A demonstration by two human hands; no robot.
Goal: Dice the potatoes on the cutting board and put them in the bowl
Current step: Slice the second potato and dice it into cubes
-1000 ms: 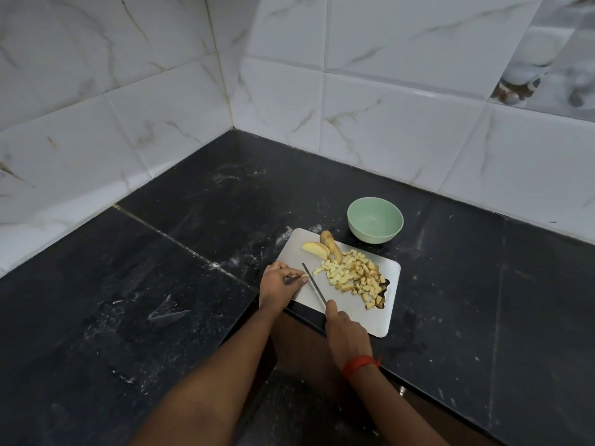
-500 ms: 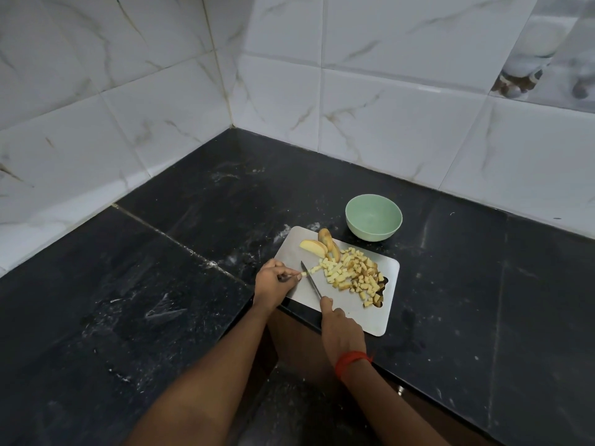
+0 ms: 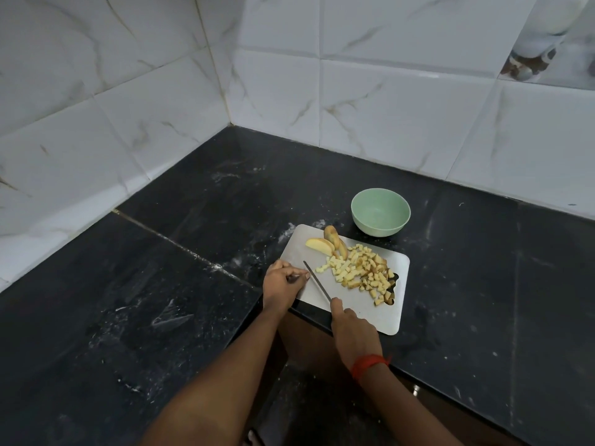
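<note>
Fingers point(image 3: 337, 304) of R hand point(image 3: 354, 333) grip knife point(image 3: 317, 283) over board point(image 3: 363, 312).

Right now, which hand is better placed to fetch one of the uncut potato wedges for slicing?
Probably the left hand: it carries no knife and sits at the cutting board edge, nearer the wedges. The right hand grips the knife.

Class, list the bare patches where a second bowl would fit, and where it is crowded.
Bare counter lies left of the cutting board towards the wall, and right of the bowl. Crowded: the board, with potato wedges, dice, knife, left hand and right hand.
</note>
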